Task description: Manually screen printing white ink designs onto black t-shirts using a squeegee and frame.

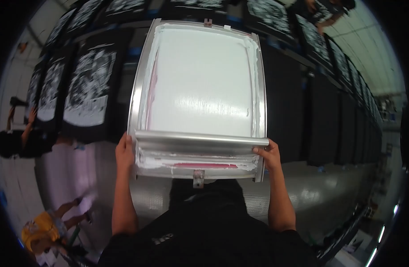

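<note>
A metal-edged screen printing frame point(137, 104) is in front of me, its mesh coated with white ink point(202, 80). Across its near part lies a long silver squeegee point(200, 141). My left hand point(125, 152) is closed on the frame's left edge, beside the squeegee's left end; its fingers are partly hidden under the rim. On the opposite side, my right hand point(269, 155) grips the right edge, its thumb on top by the squeegee's right end. Thick white ink and a pink strip point(206, 166) show along the near side. A metal bracket point(198, 178) projects from the near edge.
Black shirts with white prints point(89, 84) lie on boards to the left and far side. Plain black boards point(284, 104) line the right. Other people work at the left point(24, 138) and far right point(324, 13); another person in yellow point(40, 229) is at lower left.
</note>
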A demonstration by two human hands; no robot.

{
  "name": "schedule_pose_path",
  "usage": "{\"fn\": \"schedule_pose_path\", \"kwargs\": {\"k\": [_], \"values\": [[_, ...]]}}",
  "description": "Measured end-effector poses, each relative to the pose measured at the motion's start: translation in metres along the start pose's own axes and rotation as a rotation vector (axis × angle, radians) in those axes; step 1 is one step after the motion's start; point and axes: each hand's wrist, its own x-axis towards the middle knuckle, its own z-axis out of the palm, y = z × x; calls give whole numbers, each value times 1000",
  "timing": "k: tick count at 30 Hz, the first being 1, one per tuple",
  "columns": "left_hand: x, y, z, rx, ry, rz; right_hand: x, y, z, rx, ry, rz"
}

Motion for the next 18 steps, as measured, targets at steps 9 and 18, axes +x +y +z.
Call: {"fn": "schedule_pose_path", "kwargs": {"k": [9, 18], "values": [[-61, 23, 235, -202, -168, 22, -26, 30, -202, -85, 164, -125], [-7, 3, 201, -137, -37, -13, 52, 47, -154, -63, 21, -67]]}}
